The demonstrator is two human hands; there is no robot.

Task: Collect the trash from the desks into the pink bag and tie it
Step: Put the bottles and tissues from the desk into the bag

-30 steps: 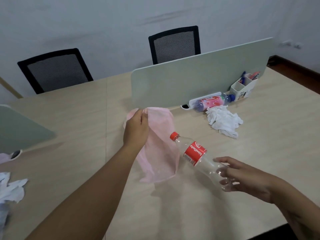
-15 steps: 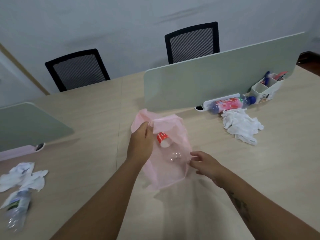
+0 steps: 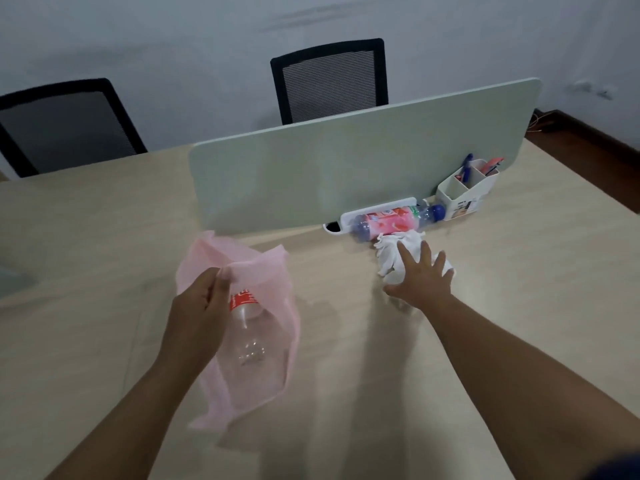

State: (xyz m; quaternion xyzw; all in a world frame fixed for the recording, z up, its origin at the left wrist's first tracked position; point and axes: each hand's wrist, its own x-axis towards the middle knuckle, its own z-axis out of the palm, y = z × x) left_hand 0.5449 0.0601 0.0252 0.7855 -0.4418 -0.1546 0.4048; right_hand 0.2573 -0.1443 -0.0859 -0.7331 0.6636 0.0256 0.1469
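Head view: the left hand point(image 3: 201, 306) has its fingers point(image 3: 216, 289) closed on the rim of the pink bag point(image 3: 263, 382), held above the worktop point(image 3: 485, 306). A clear bottle point(image 3: 247, 327) with a red label lies inside the bag, just beside those fingers. The right hand point(image 3: 420, 278) has its fingers point(image 3: 426, 249) spread open, resting on crumpled white tissue point(image 3: 388, 251). A pink-labelled bottle point(image 3: 391, 220) lies just beyond the fingertips.

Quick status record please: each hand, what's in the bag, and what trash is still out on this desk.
left hand: grips pink bag at its rim, mouth open
right hand: fingers spread over white tissue, not yet closed on it
in bag: clear bottle, red label
still out: tissue; pink-label bottle by divider
not trash: pen holder
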